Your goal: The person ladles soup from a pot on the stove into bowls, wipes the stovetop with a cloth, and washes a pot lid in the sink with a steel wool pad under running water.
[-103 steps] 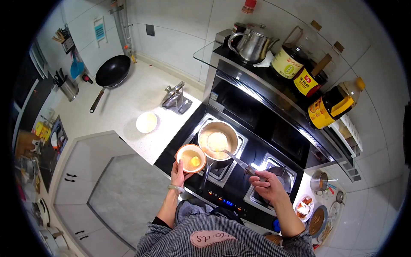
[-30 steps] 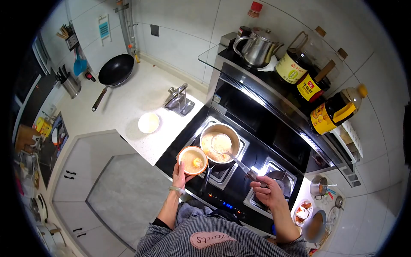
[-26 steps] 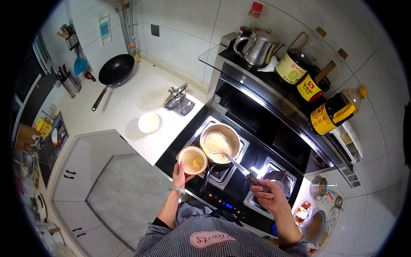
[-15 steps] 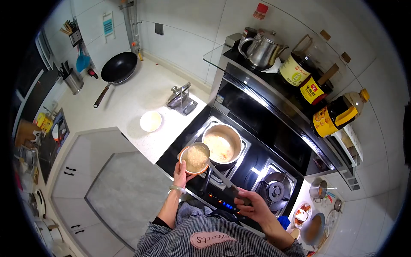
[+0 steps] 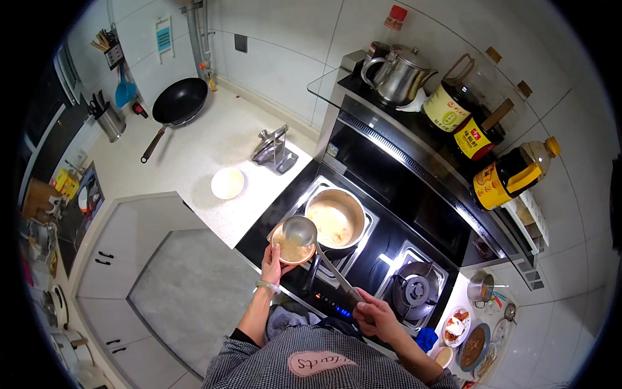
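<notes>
My left hand [image 5: 273, 264] is wrapped around the side of an orange-rimmed bowl [image 5: 279, 239] in front of the pot. Pale porridge-like food lies in the bowl. My right hand [image 5: 377, 314] grips the handle of a metal ladle [image 5: 299, 229], whose head is tipped over the bowl and looks nearly emptied. Whether the ladle touches the bowl, I cannot tell. A light-coloured pot [image 5: 356, 209] with pale, soupy food inside sits on the left burner. Its dark handle [image 5: 311, 275] points toward me, just right of the bowl.
A pale bowl [image 5: 227, 183] and a lid on a stand [image 5: 273, 149] are on the left counter, with a black frying pan [image 5: 180, 102] behind. The right burner [image 5: 415, 291] is bare. Above the stove, the hood carries a kettle [image 5: 400, 76] and bottles. Dishes [image 5: 457, 326] stand at right.
The ladle head, full of pale food over the bowl before, has tipped and its load is now in the bowl. My right hand has turned the handle. The left hand holds still.
</notes>
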Motion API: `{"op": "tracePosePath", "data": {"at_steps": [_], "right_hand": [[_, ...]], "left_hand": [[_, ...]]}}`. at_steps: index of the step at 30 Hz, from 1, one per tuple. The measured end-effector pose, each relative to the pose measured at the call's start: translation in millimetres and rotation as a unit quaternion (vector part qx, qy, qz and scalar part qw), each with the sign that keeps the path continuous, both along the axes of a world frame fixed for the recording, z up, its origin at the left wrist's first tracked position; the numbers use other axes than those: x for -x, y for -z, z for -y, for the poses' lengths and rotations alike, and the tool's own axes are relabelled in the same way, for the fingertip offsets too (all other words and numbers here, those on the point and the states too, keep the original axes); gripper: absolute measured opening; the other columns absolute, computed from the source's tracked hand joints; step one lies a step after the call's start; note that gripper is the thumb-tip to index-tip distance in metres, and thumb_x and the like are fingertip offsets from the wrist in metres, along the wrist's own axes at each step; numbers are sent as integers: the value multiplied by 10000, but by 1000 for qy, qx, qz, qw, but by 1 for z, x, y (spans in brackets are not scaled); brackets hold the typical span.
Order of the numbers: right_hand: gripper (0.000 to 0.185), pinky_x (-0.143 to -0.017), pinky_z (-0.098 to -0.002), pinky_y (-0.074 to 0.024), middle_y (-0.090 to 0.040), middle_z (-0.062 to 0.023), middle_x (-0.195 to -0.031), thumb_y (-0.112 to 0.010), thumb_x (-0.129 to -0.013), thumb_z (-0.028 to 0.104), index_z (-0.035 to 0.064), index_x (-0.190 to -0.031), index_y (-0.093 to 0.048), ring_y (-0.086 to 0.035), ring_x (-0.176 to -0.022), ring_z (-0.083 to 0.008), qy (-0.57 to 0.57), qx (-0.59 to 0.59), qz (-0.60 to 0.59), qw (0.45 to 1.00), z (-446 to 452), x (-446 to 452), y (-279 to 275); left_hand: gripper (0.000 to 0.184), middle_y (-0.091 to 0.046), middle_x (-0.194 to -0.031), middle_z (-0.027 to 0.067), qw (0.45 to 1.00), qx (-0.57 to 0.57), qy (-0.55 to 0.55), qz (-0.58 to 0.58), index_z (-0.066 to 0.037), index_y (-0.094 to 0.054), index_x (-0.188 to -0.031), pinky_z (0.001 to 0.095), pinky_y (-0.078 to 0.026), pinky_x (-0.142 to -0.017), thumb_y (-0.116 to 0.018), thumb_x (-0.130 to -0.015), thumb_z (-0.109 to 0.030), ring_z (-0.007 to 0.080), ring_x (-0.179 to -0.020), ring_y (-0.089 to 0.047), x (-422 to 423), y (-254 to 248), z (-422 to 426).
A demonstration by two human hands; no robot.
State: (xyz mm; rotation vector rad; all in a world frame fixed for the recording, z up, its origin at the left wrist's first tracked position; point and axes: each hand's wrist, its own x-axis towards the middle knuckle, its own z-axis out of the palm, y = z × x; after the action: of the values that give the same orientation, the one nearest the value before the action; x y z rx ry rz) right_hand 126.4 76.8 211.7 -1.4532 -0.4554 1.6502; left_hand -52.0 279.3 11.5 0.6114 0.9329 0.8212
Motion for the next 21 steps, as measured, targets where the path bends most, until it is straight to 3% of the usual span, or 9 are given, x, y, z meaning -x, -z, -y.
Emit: {"op": "tracePosePath", "data": {"at_steps": [2, 5, 7, 12, 14, 16, 19, 20, 21], "right_hand": [[417, -366, -154, -286, -408, 6, -710, -410, -966, 175, 104, -1371, -341, -344, -418, -24, 89, 21, -371, 924, 3, -14, 3], [391, -342, -149, -274, -450, -14, -723, -431, -951, 198, 125, -1332, -377, -320, -406, -24, 176, 49, -510, 841, 8, -25, 14], [327, -340, -147, -259, -435, -6, -720, -453, -940, 202, 128, -1256, -416, -314, -403, -21, 176, 33, -506, 844, 5, -30, 16], [325, -352, -185, -273, -438, 5, -664, -457, -933, 192, 134, -1252, -433, -332, -410, -39, 156, -21, -120, 980, -23, -34, 22], [330, -356, -208, -292, -445, 2, -643, -457, -933, 194, 127, -1255, -438, -357, -416, -58, 135, -35, 8, 990, -33, -34, 46], [211, -345, -206, -261, -405, 40, -601, -450, -942, 165, 96, -1142, -447, -322, -389, -49, 92, -37, 307, 946, -43, -35, 74], [171, -347, -209, -250, -372, 53, -585, -448, -941, 149, 107, -1107, -442, -322, -394, -43, 77, -48, 388, 917, -43, -39, 116], [160, -346, -204, -244, -386, 41, -606, -435, -943, 164, 125, -1097, -444, -317, -394, -44, 89, -7, 255, 963, -49, -32, 91], [160, -346, -204, -244, -386, 41, -606, -435, -943, 164, 125, -1097, -444, -317, -394, -44, 89, -7, 254, 963, -53, -32, 75]], "left_hand": [[444, -582, -1151, 148, 1000, -9, -3, 0, -101, -423, -1257, 384, -595, -739, -453, -957, -427, 268, -978, -642, 1, 6, 1], [435, -589, -1134, 148, 1000, -13, -4, 1, -98, -432, -1239, 389, -597, -732, -459, -955, -427, 267, -965, -647, -1, 6, 0], [428, -597, -1119, 147, 1000, -8, -5, 2, -97, -439, -1225, 391, -598, -728, -462, -954, -427, 266, -955, -651, 0, 6, 0], [407, -626, -1060, 139, 1000, -3, -14, 2, -91, -463, -1170, 382, -599, -719, -477, -947, -431, 259, -909, -665, -1, 2, 1], [410, -624, -1067, 144, 1000, -5, -11, -1, -87, -462, -1169, 380, -598, -718, -479, -947, -431, 261, -909, -665, -1, 2, 0], [413, -622, -1074, 149, 1000, -7, -7, -3, -84, -461, -1169, 378, -598, -717, -481, -946, -431, 262, -909, -666, 0, 3, -1], [413, -624, -1072, 151, 1000, -7, -11, -5, -79, -461, -1164, 375, -599, -711, -479, -947, -430, 263, -901, -669, 1, 6, -1], [414, -625, -1069, 151, 1000, -6, -9, -6, -80, -461, -1165, 374, -599, -709, -478, -947, -431, 263, -897, -670, 1, 6, -1], [414, -627, -1065, 150, 1000, -6, -7, -7, -80, -462, -1166, 374, -599, -707, -477, -947, -432, 263, -893, -671, 1, 7, -1]]}}
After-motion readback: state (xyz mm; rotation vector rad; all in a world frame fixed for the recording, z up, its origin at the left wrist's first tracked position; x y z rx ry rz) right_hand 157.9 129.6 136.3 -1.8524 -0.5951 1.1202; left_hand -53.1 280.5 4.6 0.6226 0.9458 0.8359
